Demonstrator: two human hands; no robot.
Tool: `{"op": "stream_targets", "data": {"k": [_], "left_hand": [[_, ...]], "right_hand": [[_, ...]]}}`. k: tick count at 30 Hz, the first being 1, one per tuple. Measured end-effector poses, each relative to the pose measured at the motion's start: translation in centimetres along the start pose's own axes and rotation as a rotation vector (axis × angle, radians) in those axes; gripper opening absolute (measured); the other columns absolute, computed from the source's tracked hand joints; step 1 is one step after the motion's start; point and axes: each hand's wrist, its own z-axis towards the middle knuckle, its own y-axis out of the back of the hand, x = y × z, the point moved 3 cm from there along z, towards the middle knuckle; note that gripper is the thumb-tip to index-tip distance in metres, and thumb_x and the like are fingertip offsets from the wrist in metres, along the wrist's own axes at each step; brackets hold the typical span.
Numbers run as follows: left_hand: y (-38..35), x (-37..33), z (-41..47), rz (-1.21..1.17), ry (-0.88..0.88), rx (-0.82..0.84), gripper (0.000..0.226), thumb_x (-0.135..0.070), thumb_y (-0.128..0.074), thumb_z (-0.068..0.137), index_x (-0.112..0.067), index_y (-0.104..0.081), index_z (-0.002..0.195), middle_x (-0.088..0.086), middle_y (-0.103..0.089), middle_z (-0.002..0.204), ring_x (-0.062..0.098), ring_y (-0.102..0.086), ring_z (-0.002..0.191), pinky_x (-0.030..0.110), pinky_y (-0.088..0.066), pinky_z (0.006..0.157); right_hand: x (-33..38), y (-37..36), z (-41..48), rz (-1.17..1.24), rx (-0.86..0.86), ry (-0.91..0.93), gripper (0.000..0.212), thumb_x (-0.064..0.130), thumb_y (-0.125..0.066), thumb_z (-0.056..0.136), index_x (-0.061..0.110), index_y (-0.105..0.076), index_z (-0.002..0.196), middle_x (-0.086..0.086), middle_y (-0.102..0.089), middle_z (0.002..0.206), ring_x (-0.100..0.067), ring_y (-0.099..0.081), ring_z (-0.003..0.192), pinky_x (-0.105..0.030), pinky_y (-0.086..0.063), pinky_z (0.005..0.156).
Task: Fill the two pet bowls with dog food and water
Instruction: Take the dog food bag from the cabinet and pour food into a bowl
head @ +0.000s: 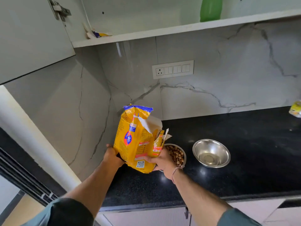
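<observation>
A yellow and blue dog food bag (135,139) is held upright above the black counter, its top torn open. My left hand (112,156) grips its lower left side and my right hand (160,161) grips its lower right. Just behind my right hand a steel bowl (183,154) holds brown kibble, partly hidden by the bag and hand. To its right stands a second steel bowl (211,153) with no food in it; I cannot tell whether it holds water.
The black granite counter (244,168) runs to the right, with a marble backsplash and a switch panel (173,69) behind. Above, an open cabinet shelf (179,29) holds a green bottle (211,8) and a small packet (99,35). A yellow-green packet (296,109) shows at the right edge.
</observation>
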Motion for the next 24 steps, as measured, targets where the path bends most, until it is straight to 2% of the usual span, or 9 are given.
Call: {"op": "stream_targets", "data": {"k": [3,6,10,14,17,21,23,24], "left_hand": [[-0.7,-0.4,-2.1,-0.023,-0.043,0.001,0.06,-0.065,-0.04,0.101,-0.024,-0.053,0.143,0.009,-0.068,0.132,0.036,-0.066,0.116,0.058,-0.052,0.086],[-1.3,-1.2,-3.1,-0.076,-0.055,0.018,0.064,-0.07,-0.043,0.097,-0.026,-0.052,0.143,0.009,-0.071,0.126,0.036,-0.069,0.104,0.061,-0.054,0.08],[-2.8,-2.2,-5.9,-0.15,-0.05,0.069,0.064,-0.074,-0.044,0.095,-0.024,-0.055,0.134,0.01,-0.071,0.111,0.034,-0.069,0.103,0.062,-0.053,0.093],[-4.5,-3.4,-8.0,-0.19,-0.059,0.14,0.063,-0.074,-0.047,0.093,-0.022,-0.057,0.127,0.011,-0.07,0.099,0.034,-0.069,0.085,0.06,-0.055,0.087],[-5.7,-4.8,-9.9,-0.246,-0.055,0.232,0.062,-0.074,-0.046,0.094,-0.021,-0.058,0.125,0.012,-0.07,0.098,0.033,-0.069,0.081,0.06,-0.055,0.085],[-7.7,-7.3,-13.3,-0.277,-0.055,0.365,0.064,-0.075,-0.043,0.094,-0.022,-0.06,0.125,0.011,-0.072,0.097,0.033,-0.069,0.084,0.062,-0.054,0.091],[-8.8,-8.5,-15.5,-0.288,-0.077,0.44,0.061,-0.074,-0.039,0.096,-0.028,-0.061,0.13,0.005,-0.076,0.101,0.029,-0.072,0.091,0.058,-0.054,0.085],[-9.4,-9.1,-16.7,-0.294,-0.089,0.491,0.06,-0.073,-0.036,0.098,-0.034,-0.058,0.138,0.0,-0.076,0.112,0.025,-0.072,0.103,0.056,-0.053,0.086]], "right_hand": [[2.1,0.2,-0.7,-0.051,-0.006,0.081,0.078,0.016,-0.095,0.064,0.025,-0.056,0.131,-0.002,-0.075,0.12,-0.026,-0.07,0.113,-0.056,-0.063,0.078],[4.4,0.3,-1.5,-0.148,-0.018,0.178,0.084,0.033,-0.099,0.052,0.028,-0.058,0.126,0.0,-0.076,0.118,-0.024,-0.07,0.115,-0.052,-0.059,0.094],[7.5,0.4,-2.8,-0.262,-0.024,0.296,0.098,0.057,-0.099,0.043,0.032,-0.057,0.128,0.008,-0.075,0.12,-0.013,-0.069,0.115,-0.042,-0.053,0.103],[10.6,0.4,-4.0,-0.272,-0.039,0.374,0.094,0.054,-0.098,0.05,0.031,-0.057,0.132,0.008,-0.074,0.122,-0.013,-0.069,0.116,-0.045,-0.052,0.106],[13.3,0.3,-4.8,-0.279,-0.05,0.418,0.081,0.042,-0.096,0.06,0.028,-0.057,0.131,0.007,-0.075,0.122,-0.014,-0.069,0.115,-0.05,-0.051,0.107],[17.9,-0.2,-5.9,-0.261,-0.049,0.49,0.078,0.037,-0.094,0.064,0.026,-0.057,0.132,0.001,-0.073,0.125,-0.021,-0.068,0.119,-0.053,-0.051,0.106],[20.6,-0.6,-6.5,-0.248,-0.042,0.51,0.076,0.034,-0.091,0.068,0.027,-0.055,0.134,0.001,-0.073,0.126,-0.024,-0.069,0.118,-0.051,-0.057,0.096],[22.0,-0.8,-6.9,-0.246,-0.042,0.511,0.074,0.033,-0.089,0.07,0.028,-0.053,0.135,0.002,-0.073,0.125,-0.024,-0.07,0.116,-0.049,-0.06,0.088]]}}
